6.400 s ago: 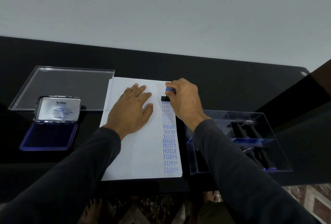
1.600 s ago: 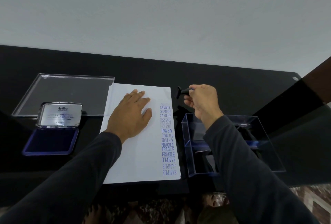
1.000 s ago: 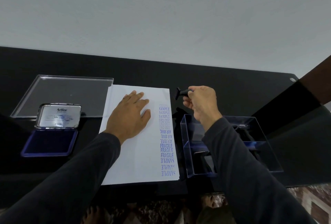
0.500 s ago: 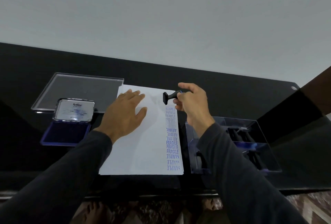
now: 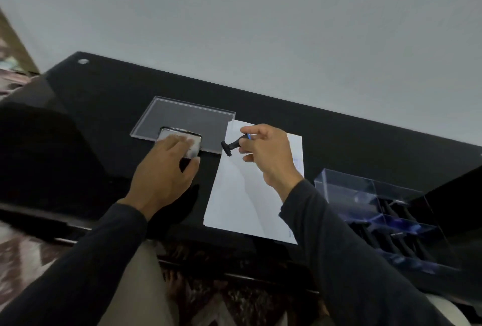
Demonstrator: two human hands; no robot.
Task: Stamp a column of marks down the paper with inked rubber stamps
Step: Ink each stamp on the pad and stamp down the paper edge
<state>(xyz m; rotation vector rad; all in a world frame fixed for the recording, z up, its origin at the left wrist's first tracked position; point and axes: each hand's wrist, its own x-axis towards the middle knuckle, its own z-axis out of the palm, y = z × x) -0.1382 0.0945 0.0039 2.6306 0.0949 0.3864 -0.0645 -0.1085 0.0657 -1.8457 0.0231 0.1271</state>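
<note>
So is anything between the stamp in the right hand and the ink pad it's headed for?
Partly. The left hand lies over the ink pad, covering most of it, so the inking surface is hidden. The right hand holds the stamp above the paper's left edge; nothing else intervenes.

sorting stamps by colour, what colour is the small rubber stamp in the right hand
Black, with a blue tip on the handle of the small rubber stamp; head view.

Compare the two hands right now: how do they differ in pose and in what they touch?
The left hand lies flat with fingers spread over the ink pad; the right hand is raised above the paper. The left holds nothing; the right pinches a black stamp by its handle. Both wear dark sleeves.
</note>
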